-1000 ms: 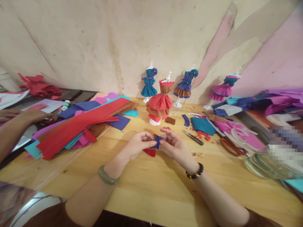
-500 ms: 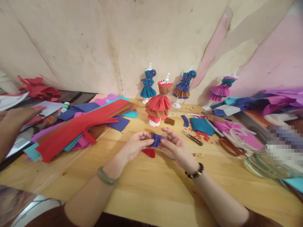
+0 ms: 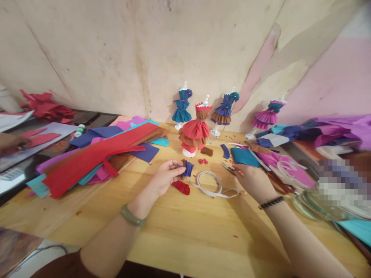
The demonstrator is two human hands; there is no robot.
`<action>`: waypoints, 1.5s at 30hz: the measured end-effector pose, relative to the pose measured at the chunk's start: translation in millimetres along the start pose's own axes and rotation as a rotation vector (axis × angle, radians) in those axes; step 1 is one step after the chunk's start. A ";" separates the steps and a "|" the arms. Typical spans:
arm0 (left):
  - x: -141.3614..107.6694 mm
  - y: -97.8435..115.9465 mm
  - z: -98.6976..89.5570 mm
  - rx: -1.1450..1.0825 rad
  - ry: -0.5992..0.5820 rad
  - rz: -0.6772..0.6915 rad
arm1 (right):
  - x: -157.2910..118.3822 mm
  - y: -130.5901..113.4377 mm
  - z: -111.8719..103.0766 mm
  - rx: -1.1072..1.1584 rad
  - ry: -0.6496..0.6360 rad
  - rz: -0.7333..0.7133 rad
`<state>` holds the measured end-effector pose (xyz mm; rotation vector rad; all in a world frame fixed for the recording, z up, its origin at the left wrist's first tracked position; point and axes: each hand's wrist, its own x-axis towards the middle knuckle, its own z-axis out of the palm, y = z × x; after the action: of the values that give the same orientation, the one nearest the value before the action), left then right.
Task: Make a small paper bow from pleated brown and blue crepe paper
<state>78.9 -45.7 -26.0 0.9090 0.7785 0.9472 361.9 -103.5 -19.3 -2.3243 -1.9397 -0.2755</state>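
Observation:
My left hand [image 3: 166, 175] pinches a pleated blue paper piece [image 3: 188, 168] at its left edge, with a bit of brown beside it. A red pleated paper piece [image 3: 181, 187] lies just below. My right hand [image 3: 251, 179] is closed over the handles of small snips [image 3: 227, 166], whose blades point left; its fingertips are partly hidden. Between my hands lies a coiled white ribbon [image 3: 208, 189]. Behind them stands a small dress form in a red and brown paper dress [image 3: 196, 130], with a little red piece [image 3: 203, 161] in front of it.
Three more dressed forms, in teal [image 3: 181, 112], blue and brown [image 3: 223, 110], and pink [image 3: 266, 119], stand along the wall. Coloured paper strips [image 3: 98, 158] pile up left. Orange-handled scissors [image 3: 279, 183] and a glass vessel [image 3: 308, 204] are right. Another person's hand [image 3: 13, 146] is far left.
My right hand has let go of the blue pleated paper and moved right to the snips. My left hand keeps the paper. The other person's arm has drawn back left.

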 end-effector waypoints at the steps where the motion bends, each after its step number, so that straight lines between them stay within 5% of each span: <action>1: -0.1 -0.4 -0.2 -0.002 -0.005 0.001 | -0.8 1.2 3.4 -0.050 -0.029 -0.026; 6: 0.5 -0.7 -2.1 -0.018 -0.020 0.011 | -3.4 1.7 16.3 -0.229 -0.042 -0.144; 15: 0.5 0.4 -2.4 -0.083 -0.026 0.024 | -2.0 17.0 32.0 -0.162 -0.010 -0.192; 18: 0.1 0.9 -2.0 -0.115 -0.030 0.017 | -0.8 23.1 22.8 -0.008 0.013 -0.080; 21: -0.8 2.2 -0.7 -0.138 -0.022 0.015 | -3.8 23.2 3.7 0.389 0.053 0.077; 25: -2.6 2.9 0.2 -0.161 -0.017 0.034 | -23.5 -7.8 -21.5 1.240 -0.116 0.239; 29: -1.8 0.6 -1.8 -0.179 0.014 0.100 | -53.0 -68.7 -28.6 1.728 -0.379 0.285; 35: 1.0 3.2 1.1 -0.245 0.113 0.192 | -71.1 -140.1 -19.8 1.898 -0.665 0.256; 45: -2.1 10.1 5.6 -0.291 0.191 0.222 | -53.1 -160.5 -12.1 1.744 -0.425 0.181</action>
<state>79.6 -46.3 -14.2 0.6644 0.6852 1.3204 194.3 -127.7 -24.3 -1.2133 -0.9982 1.3840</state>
